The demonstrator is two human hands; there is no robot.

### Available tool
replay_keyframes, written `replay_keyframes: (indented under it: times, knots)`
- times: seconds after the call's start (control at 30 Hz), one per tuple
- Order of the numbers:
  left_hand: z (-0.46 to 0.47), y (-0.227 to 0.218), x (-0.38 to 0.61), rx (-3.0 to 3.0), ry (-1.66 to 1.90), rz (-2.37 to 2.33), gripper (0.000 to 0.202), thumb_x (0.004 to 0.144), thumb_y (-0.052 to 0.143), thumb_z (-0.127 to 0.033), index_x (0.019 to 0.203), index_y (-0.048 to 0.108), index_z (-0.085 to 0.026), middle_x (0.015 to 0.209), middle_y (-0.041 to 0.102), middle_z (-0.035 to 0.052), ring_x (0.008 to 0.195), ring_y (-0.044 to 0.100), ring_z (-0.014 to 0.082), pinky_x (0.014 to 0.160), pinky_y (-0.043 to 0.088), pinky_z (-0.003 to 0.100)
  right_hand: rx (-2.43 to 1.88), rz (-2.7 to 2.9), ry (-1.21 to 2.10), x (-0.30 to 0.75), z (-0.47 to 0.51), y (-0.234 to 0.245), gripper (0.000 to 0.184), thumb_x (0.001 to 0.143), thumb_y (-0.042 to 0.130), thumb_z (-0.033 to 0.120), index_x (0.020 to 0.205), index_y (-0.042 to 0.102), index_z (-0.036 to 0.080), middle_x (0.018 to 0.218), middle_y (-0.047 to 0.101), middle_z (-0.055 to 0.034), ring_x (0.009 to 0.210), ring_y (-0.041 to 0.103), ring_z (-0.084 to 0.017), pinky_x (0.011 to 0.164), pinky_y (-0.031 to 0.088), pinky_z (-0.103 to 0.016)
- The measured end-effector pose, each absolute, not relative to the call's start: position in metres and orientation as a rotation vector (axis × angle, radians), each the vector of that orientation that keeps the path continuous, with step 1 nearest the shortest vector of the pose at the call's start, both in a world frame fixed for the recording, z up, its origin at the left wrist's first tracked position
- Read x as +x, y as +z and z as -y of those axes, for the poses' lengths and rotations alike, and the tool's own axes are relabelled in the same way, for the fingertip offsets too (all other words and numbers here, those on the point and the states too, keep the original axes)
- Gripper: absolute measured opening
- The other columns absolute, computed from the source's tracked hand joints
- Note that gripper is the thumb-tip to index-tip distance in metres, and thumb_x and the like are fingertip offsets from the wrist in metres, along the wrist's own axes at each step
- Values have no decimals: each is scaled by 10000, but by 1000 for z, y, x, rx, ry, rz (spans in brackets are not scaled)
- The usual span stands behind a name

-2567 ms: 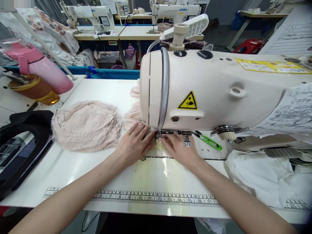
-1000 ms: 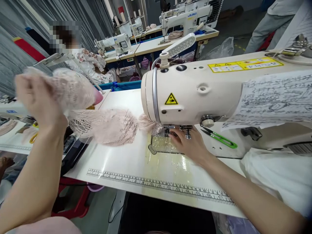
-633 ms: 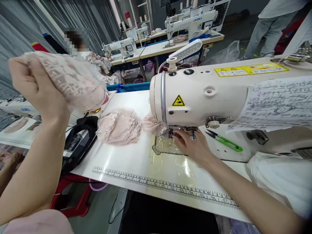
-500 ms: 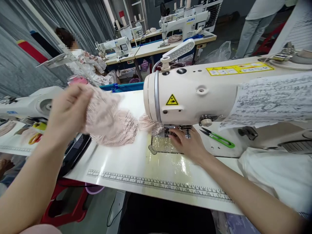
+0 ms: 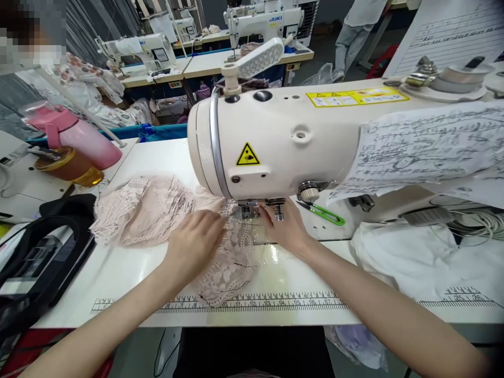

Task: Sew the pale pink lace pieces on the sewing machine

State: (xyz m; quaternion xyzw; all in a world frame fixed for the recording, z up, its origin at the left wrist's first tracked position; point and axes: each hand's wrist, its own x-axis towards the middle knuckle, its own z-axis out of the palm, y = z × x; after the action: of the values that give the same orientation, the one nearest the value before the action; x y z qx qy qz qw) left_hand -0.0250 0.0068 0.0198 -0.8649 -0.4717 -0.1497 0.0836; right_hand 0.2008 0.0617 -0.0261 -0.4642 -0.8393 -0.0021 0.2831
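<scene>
My left hand [image 5: 199, 239] is closed, with curled fingers on a pale pink lace piece [image 5: 230, 268] just left of the presser foot [image 5: 245, 210]. This lace hangs toward the table's front, across the printed ruler, and shows dark thread ends. Right of the foot, my right hand [image 5: 287, 226] has its fingers bent in close to the needle area; the machine partly covers the fingertips, so what they pinch is hidden. Above both hands is the white sewing machine head [image 5: 275, 142]. More gathered pink lace fabric [image 5: 145, 210] lies to the left, leading up to the foot.
Green thread snips [image 5: 323, 212] lie behind my right hand. White cloth [image 5: 401, 257] is bunched at the right. A pink bottle [image 5: 79, 131], an amber jar [image 5: 71, 165] and a black object [image 5: 59, 247] stand left. Handwritten paper [image 5: 425, 152] covers the machine arm.
My left hand has come down and right from the raised lace to beside the foot. A lace part now lies toward the front edge. My right hand stays by the needle; the view has turned left.
</scene>
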Motion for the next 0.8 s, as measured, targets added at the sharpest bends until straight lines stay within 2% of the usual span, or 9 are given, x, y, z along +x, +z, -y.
replay_keyframes:
  times: [0.07, 0.13, 0.27, 0.4, 0.47, 0.63, 0.8]
  knots:
    - [-2, 14, -17, -2697, -429, 1074, 272, 965, 486, -204, 1201, 614, -158, 1191, 688, 91, 1133, 630, 230, 923, 538, 363, -1228, 2227, 0, 202, -59, -27, 332, 914, 431, 171, 1078, 714, 230, 815, 698, -55, 822, 586, -214, 759, 433, -343]
    - [-1, 7, -8, -2743, -420, 954, 339, 970, 487, -234, 1274, 574, -113, 1277, 645, 116, 1209, 590, 242, 980, 520, 371, -1196, 2259, -34, 203, -55, -27, 331, 916, 424, 170, 1058, 715, 240, 764, 692, -34, 723, 576, -181, 688, 407, -316]
    - [-9, -8, 1, -2651, -438, 1055, 421, 973, 488, -297, 1307, 552, -49, 1331, 592, 178, 1246, 562, 296, 1001, 511, 420, -1172, 2398, -127, 203, -50, -25, 340, 909, 411, 123, 1015, 700, 268, 875, 730, -16, 707, 615, -155, 617, 362, -306]
    - [-19, -14, 0, -2635, -468, 1114, 419, 972, 493, -291, 1308, 559, -49, 1315, 606, 170, 1231, 572, 307, 990, 521, 432, -1253, 2510, -50, 202, -47, -19, 372, 941, 379, 129, 1104, 674, 286, 1119, 716, -37, 798, 662, -198, 568, 378, -326]
    - [-23, -14, -2, -2658, -482, 1136, 413, 972, 495, -293, 1303, 566, -56, 1306, 613, 169, 1218, 582, 308, 982, 525, 437, -1292, 2524, 5, 202, -47, -19, 362, 950, 388, 154, 1134, 666, 297, 1175, 692, -57, 852, 670, -229, 541, 392, -327]
    - [-29, -14, -5, -2731, -491, 1200, 400, 979, 483, -311, 1296, 575, -87, 1303, 618, 159, 1197, 598, 301, 1002, 506, 463, -1392, 2394, 79, 204, -46, -29, 292, 955, 472, 261, 1191, 637, 308, 1057, 678, -109, 812, 647, -238, 560, 472, -332]
    - [-31, -14, -6, -2737, -516, 1205, 375, 978, 482, -312, 1267, 597, -102, 1291, 626, 154, 1189, 600, 301, 996, 502, 475, -1373, 2489, -32, 206, -44, -35, 324, 947, 465, 276, 1232, 610, 325, 1089, 653, -131, 862, 620, -286, 590, 526, -403]
